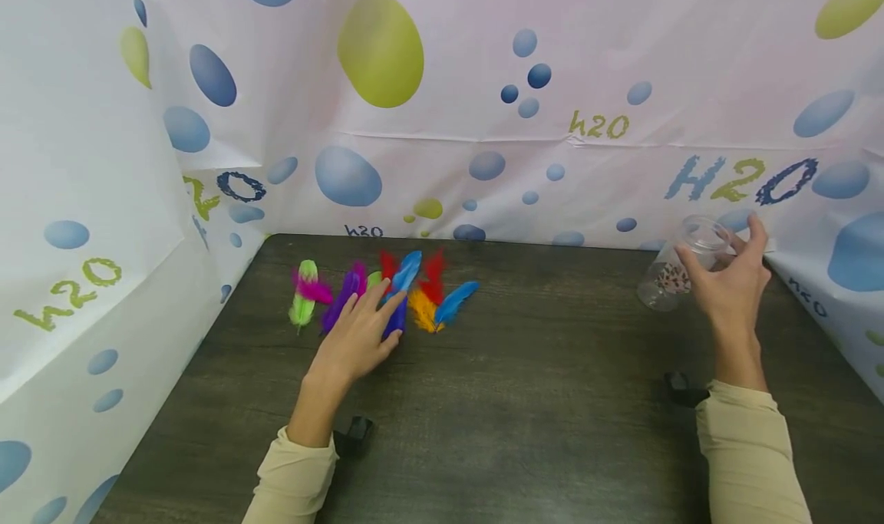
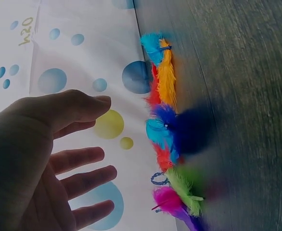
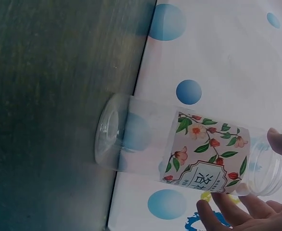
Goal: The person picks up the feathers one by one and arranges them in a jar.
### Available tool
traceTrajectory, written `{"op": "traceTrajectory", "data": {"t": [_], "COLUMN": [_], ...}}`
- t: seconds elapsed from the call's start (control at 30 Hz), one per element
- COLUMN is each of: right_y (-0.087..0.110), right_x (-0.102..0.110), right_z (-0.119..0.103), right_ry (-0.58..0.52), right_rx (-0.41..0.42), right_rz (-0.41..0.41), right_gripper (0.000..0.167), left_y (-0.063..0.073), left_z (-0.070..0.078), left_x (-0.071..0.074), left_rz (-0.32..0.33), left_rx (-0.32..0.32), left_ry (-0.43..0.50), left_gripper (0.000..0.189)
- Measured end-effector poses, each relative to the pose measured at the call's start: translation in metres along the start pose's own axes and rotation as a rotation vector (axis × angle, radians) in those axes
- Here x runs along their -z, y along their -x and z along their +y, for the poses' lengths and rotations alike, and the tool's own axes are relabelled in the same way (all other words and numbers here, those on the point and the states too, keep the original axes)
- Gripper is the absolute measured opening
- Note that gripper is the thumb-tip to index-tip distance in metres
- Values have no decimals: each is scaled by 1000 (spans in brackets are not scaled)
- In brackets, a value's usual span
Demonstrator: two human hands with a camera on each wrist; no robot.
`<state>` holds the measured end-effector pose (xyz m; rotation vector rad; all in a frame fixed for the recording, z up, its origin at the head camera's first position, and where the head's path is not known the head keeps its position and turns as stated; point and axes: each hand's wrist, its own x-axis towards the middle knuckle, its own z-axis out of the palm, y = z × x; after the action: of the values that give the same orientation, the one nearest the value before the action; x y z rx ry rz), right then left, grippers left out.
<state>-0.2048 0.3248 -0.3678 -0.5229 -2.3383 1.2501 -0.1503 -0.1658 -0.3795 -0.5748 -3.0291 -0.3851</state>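
Observation:
In the head view, my left hand (image 1: pixel 355 336) hovers palm down over a row of coloured feathers, fingers loosely spread, holding nothing. Left of it lie green (image 1: pixel 301 309), pink (image 1: pixel 315 289) and purple feathers (image 1: pixel 338 303); red (image 1: pixel 433 278), orange (image 1: pixel 423 311) and blue feathers (image 1: pixel 456 301) lie beyond its fingertips. A clear jar (image 3: pixel 146 127) without a lid stands upright, bearing a floral label (image 3: pixel 198 142). My right hand (image 1: pixel 735 282) forms a wide C at its neck: thumb on one side, fingers splayed on the other, the index finger lifted away from it.
Everything stands on a dark wood-grain table (image 1: pixel 525 409). A white backdrop (image 1: pixel 470 79) with blue and green drops rises along its far edge and both sides. Small black devices (image 1: pixel 354 434) sit under each wrist.

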Motion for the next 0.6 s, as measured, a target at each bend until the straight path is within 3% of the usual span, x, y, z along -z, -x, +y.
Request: {"op": "traceTrajectory", "data": {"t": [0.17, 0.6], "right_y": [5, 18], "right_x": [-4, -4], "right_z": [4, 8], "right_ry": [0, 23], "right_rx": [6, 122], "right_rz": [38, 105], "right_gripper": [92, 83], "left_y": [0, 1], "left_z": [0, 1], "left_x": [0, -1], "left_rz": [-8, -18], "left_rx": [1, -2], "left_ry": [-2, -9], "left_gripper": [62, 63]}}
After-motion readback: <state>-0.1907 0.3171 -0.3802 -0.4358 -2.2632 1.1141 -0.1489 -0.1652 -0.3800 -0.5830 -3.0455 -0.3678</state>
